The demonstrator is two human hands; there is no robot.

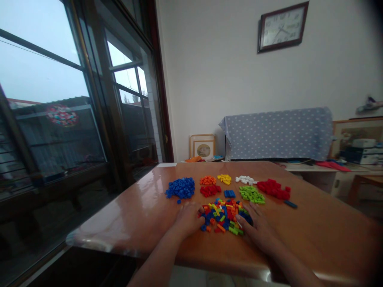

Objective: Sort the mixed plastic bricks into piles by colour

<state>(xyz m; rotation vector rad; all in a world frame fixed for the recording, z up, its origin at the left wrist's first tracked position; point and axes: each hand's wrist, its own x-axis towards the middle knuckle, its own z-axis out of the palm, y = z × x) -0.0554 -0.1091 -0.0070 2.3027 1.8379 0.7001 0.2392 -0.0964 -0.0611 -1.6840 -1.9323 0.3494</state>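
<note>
A mixed pile of small toy building bricks (223,215) in red, blue, orange, yellow, green and white lies near the table's front edge, between my two hands. My left hand (188,220) rests at the pile's left side. Its fingers curve toward the bricks, with a gap between thumb and fingers. Against the right side lies my right hand (259,231), thumb spread away from the fingers and touching the bricks. Dark blue bricks (245,217) show in the gap of that hand. Neither hand visibly grips a brick.
Behind the mix lie single-colour heaps: blue (181,188), orange (208,180), yellow (224,179), white (245,180), red (210,191), lime green (251,194) and larger red bricks (274,189). Blue blocks (229,193) and a dark strip (290,204) lie on the glossy table (134,215).
</note>
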